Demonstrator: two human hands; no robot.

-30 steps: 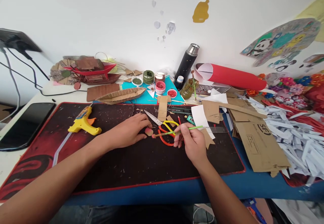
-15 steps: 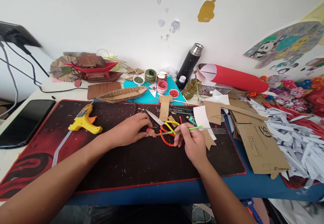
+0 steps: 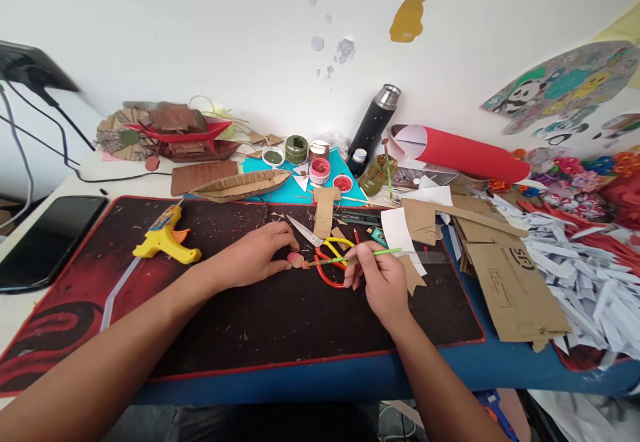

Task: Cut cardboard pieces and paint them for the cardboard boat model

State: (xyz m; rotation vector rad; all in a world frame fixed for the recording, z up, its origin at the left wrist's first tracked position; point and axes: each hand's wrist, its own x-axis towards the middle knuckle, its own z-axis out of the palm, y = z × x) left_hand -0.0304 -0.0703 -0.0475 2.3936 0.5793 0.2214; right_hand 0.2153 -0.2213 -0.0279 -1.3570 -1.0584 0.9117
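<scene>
Your right hand [image 3: 383,282], just right of frame centre, has its grip pinched closed around a thin green paintbrush [image 3: 355,259]. The brush lies nearly level, its tip pointing left and touching a small rounded pinkish piece [image 3: 295,259] on the black mat [image 3: 280,322]. Your left hand [image 3: 255,255], at centre, rests flat on the mat with the fingers [image 3: 280,265] curled loosely, their tips pressing against that same piece; the grip is not wrapped around it, only steadying it from the left.

Just behind the brush lie scissors [image 3: 325,255] with yellow and orange plastic loops and bare metal blades. The mat is matte, speckled with scraps, red-edged. In the left of the frame sits a glossy yellow glue gun [image 3: 164,239]. Above centre, a brown corrugated cardboard boat [image 3: 243,185], long and pointed, lies on the counter [image 3: 350,372], with small round paint pots [image 3: 320,170] to its right.
</scene>
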